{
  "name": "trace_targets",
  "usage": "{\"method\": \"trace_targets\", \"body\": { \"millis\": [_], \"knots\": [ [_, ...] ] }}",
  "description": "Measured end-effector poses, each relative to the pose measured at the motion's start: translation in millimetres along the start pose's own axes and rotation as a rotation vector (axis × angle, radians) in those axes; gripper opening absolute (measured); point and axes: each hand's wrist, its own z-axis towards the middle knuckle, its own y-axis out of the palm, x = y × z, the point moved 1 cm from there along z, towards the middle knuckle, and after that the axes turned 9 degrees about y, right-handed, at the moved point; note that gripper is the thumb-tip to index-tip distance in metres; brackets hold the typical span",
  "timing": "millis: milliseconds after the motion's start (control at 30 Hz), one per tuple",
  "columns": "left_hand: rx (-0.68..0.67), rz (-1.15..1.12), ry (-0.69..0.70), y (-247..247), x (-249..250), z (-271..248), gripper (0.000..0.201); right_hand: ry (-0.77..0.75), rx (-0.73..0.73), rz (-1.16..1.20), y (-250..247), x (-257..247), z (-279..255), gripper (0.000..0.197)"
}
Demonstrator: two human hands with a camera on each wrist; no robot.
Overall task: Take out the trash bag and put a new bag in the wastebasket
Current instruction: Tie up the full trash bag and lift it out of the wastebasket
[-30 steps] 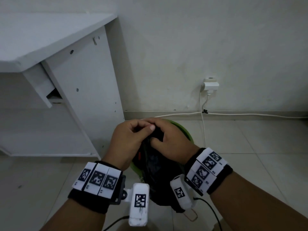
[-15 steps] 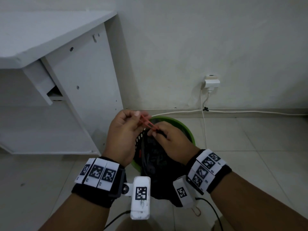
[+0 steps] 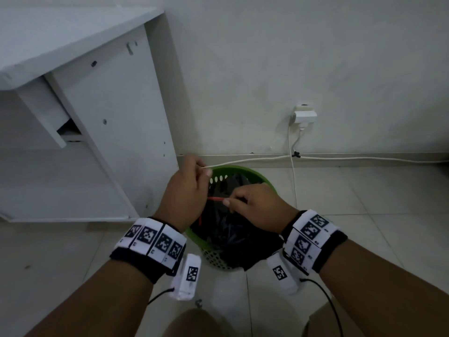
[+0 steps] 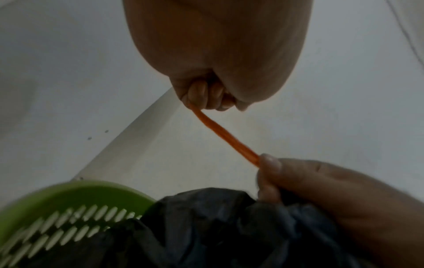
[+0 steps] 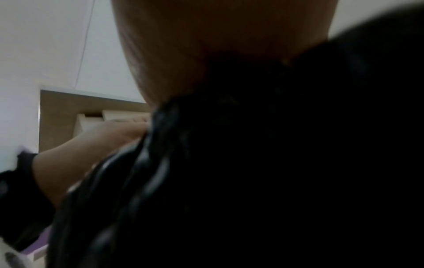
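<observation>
Green wastebasket (image 3: 239,170) lower centre of frame, black trash bag (image 3: 226,229) inside. Red drawstring (image 3: 217,198) taut, running left-right between hands. Left hand (image 3: 187,190) and right hand (image 3: 255,205) each pinch one end.

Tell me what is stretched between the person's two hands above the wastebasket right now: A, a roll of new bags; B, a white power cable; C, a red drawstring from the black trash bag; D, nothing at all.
C: the left hand and the right hand each pinch an end of the taut red drawstring, above the black trash bag in the green wastebasket.
</observation>
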Motion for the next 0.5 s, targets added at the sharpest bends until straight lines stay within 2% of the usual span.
{"method": "trace_targets", "body": {
  "millis": [100,167,333,500],
  "knots": [
    [-0.327,0.313,0.187,6.9,-10.0,-6.4,0.030,-0.022,-0.068,-0.062,-3.9,5.0,-2.7,0.029],
    [-0.433,0.418,0.243,9.8,-18.9,-8.6,0.044,-0.006,-0.128,-0.156,-9.8,10.9,-3.3,0.030],
    [-0.395,0.552,0.197,-0.1,-41.8,-8.1,0.047,0.033,-0.185,-0.250,-17.8,31.5,-9.1,0.033],
    [-0.360,0.588,0.162,-2.7,-50.4,-10.7,0.045,0.035,-0.158,-0.318,-19.5,40.8,-5.8,0.047]
  ]
}}
